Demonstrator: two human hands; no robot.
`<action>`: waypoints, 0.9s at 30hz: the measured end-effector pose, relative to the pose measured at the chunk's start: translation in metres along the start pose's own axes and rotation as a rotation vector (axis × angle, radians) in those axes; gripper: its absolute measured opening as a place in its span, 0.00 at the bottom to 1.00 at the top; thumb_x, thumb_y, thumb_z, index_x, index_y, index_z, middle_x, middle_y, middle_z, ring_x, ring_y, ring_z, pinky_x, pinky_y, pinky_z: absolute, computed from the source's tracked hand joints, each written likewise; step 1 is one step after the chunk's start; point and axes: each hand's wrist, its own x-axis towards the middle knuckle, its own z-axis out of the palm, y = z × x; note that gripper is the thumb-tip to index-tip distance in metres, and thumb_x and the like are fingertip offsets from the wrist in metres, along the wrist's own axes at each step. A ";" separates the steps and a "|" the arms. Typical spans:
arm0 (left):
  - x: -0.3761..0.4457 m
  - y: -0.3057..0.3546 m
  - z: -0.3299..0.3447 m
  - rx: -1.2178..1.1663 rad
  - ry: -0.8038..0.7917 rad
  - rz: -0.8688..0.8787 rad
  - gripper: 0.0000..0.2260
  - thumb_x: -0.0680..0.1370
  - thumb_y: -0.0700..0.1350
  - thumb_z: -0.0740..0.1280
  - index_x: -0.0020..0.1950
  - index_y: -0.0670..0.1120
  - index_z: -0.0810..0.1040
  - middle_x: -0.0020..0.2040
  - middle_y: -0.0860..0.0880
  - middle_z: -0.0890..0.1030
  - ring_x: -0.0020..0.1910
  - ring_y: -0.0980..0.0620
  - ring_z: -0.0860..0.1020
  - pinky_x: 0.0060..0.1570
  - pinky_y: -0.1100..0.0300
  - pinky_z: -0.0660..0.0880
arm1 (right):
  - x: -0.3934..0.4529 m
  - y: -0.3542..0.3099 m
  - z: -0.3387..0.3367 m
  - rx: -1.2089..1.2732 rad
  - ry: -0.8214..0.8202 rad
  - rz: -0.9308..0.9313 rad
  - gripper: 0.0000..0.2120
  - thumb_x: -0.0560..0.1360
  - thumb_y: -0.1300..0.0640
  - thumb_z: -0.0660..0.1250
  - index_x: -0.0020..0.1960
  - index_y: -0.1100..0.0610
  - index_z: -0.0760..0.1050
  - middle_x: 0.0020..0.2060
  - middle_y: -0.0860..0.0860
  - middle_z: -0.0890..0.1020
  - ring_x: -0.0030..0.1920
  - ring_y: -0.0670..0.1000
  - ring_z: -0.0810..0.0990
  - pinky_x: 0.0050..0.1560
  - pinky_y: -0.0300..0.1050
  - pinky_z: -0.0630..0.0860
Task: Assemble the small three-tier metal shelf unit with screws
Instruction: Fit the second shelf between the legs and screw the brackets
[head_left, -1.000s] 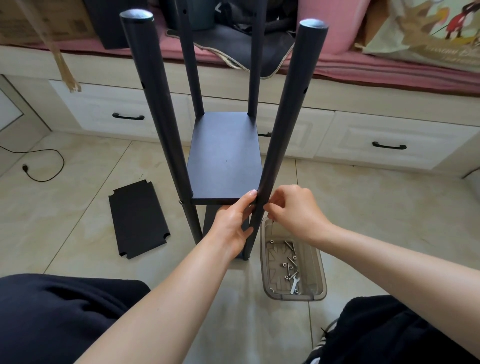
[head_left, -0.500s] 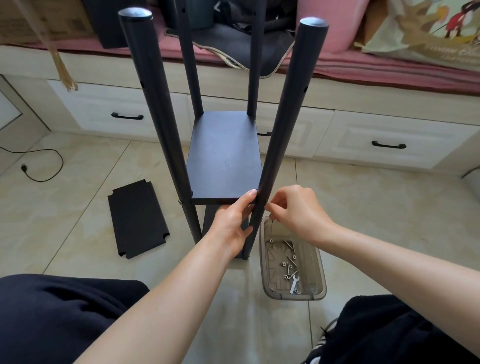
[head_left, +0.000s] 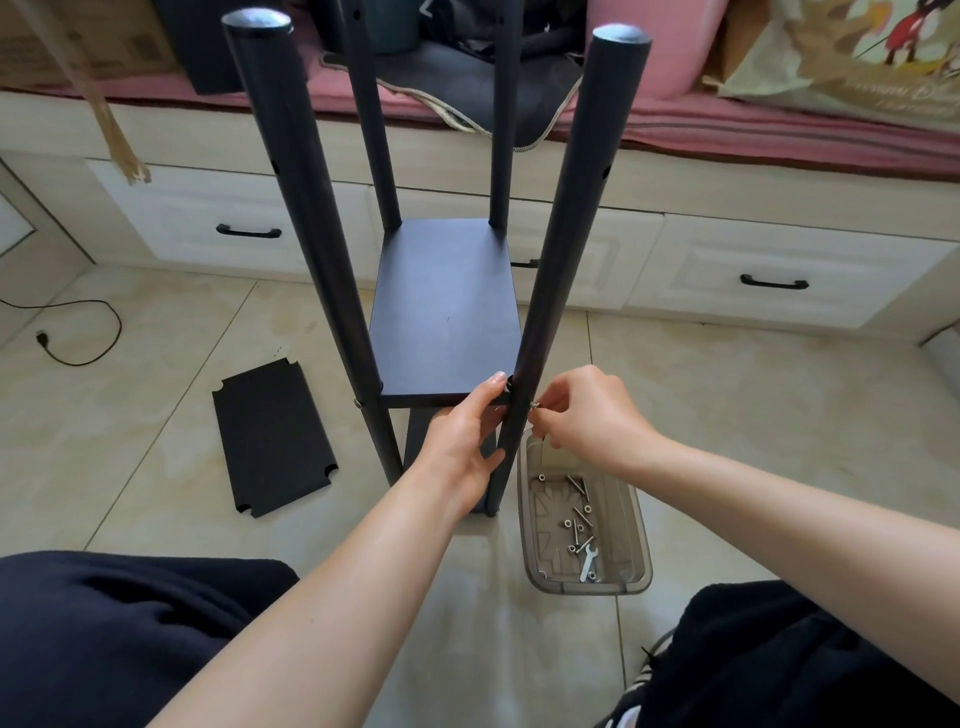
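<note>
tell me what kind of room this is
Probably a home bedroom or living room: a cushioned window bench with drawers below, a tiled floor, and a pillow on the bench.

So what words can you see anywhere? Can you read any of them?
Bag, top right: a line of fancy printed lettering, too blurred to read.
Cardboard box, top left: faint printed marks, too small and blurred to read.
Shelf, poles, tray and spanner: no words visible.
</note>
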 end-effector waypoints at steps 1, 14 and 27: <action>0.000 0.000 0.001 0.002 -0.004 -0.008 0.07 0.78 0.52 0.71 0.51 0.49 0.82 0.55 0.47 0.86 0.60 0.52 0.80 0.60 0.48 0.67 | -0.001 0.000 0.000 -0.025 0.015 -0.023 0.07 0.75 0.56 0.67 0.41 0.54 0.81 0.36 0.52 0.85 0.40 0.56 0.84 0.48 0.54 0.82; -0.003 0.000 0.002 0.030 0.029 0.026 0.11 0.78 0.50 0.71 0.58 0.46 0.81 0.54 0.46 0.85 0.57 0.53 0.81 0.52 0.52 0.69 | -0.003 0.011 -0.003 -0.164 0.035 -0.240 0.08 0.81 0.53 0.62 0.45 0.51 0.78 0.36 0.44 0.84 0.39 0.50 0.82 0.43 0.48 0.79; -0.004 0.001 0.000 0.038 0.023 0.027 0.16 0.79 0.51 0.69 0.62 0.44 0.81 0.53 0.48 0.85 0.58 0.53 0.80 0.58 0.49 0.67 | 0.000 0.010 -0.003 -0.218 0.008 -0.257 0.08 0.81 0.54 0.62 0.47 0.52 0.79 0.36 0.44 0.84 0.41 0.48 0.82 0.44 0.48 0.78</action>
